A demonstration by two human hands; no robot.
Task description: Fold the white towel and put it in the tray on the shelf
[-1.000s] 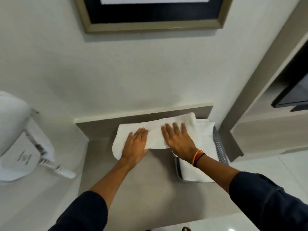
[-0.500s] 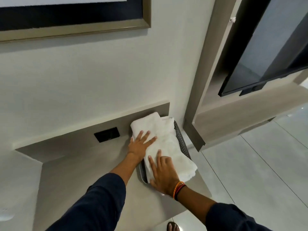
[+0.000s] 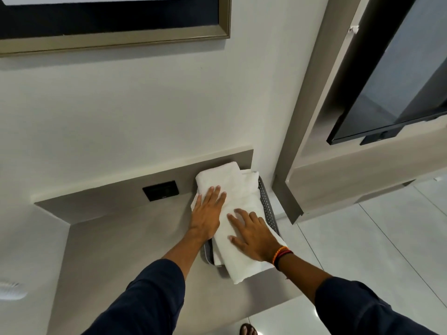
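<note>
- Your folded white towel lies on top of the tray at the right end of the shelf, resting on another folded white cloth already in the tray.
- Long axis: it runs from the back wall toward you, the far end touching the upstand, the near end overhanging the tray's front edge.
- Your left hand lies flat, palm down, on the towel's left edge, fingers extended and close together, pointing toward the wall.
- Your right hand lies flat on the near half of the towel, fingers spread apart; neither hand is pinching anything.
- A black socket plate sits on the upstand, left of the towel.
- Banded bracelets circle your right wrist.
</note>
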